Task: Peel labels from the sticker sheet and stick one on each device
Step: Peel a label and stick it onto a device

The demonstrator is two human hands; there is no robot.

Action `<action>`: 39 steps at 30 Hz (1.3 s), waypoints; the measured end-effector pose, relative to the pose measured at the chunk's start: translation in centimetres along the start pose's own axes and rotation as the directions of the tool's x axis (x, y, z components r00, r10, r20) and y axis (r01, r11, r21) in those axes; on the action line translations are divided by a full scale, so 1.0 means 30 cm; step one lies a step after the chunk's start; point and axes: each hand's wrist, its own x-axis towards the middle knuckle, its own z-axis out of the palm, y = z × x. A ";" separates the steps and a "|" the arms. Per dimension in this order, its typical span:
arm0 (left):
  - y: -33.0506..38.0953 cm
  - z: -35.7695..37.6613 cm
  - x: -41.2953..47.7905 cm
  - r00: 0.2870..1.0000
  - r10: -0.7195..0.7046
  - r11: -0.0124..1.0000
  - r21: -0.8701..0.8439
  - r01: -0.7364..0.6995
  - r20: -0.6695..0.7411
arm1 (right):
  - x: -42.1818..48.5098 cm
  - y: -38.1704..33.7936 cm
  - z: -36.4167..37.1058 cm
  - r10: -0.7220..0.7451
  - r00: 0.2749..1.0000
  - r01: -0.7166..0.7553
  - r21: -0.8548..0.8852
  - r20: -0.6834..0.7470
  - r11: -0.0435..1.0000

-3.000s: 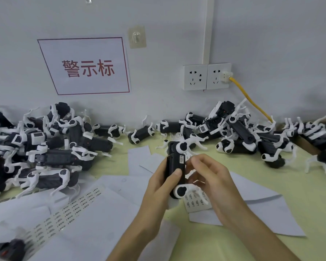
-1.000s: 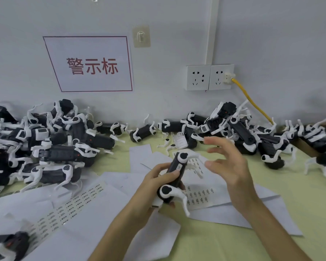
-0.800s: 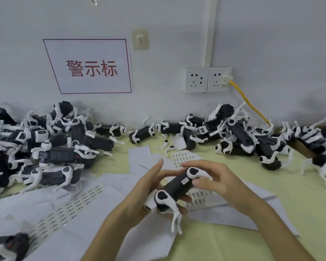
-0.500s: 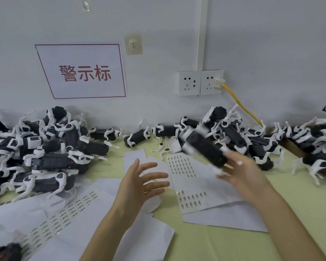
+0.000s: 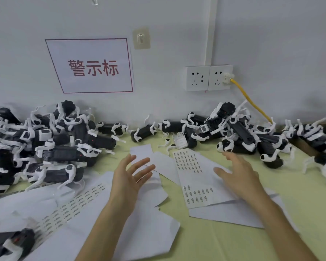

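Observation:
A white sticker sheet [image 5: 194, 172] with rows of small labels lies on the table between my hands. My left hand [image 5: 129, 178] hovers over loose white paper with its fingers spread and holds nothing. My right hand [image 5: 237, 176] is empty too, fingers straight, above the sheet's right edge. Black-and-white devices lie heaped at the left [image 5: 51, 147] and along the wall at the right [image 5: 237, 136].
A second label strip [image 5: 70, 206] lies on paper at the lower left, with one device [image 5: 13, 243] at the bottom-left corner. Blank backing sheets [image 5: 143, 228] cover the near table. A yellow cable [image 5: 252, 104] runs from the wall socket [image 5: 208, 78].
The device I held in both hands passed to my right hand, which carried it toward the right heap and let it go. Both hands are now empty.

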 end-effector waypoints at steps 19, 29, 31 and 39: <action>0.113 -0.258 0.129 0.965 -0.038 0.719 -0.677 -0.155 -0.261 | -0.029 -0.017 0.045 -0.005 0.995 0.025 -0.199 0.099 0.980; 0.016 -0.034 0.026 0.902 0.352 0.914 -0.114 -0.388 -0.249 | -0.038 -0.021 0.050 -0.024 0.997 0.041 -0.237 0.075 0.971; -0.019 0.008 -0.005 0.878 0.474 0.880 0.067 -0.470 -0.060 | -0.041 -0.026 0.047 -0.022 0.997 0.040 -0.237 0.078 0.971; -0.098 0.085 -0.069 0.916 0.216 0.927 0.225 -0.302 0.337 | -0.058 -0.050 0.032 -0.085 0.992 0.081 -0.050 -0.098 0.996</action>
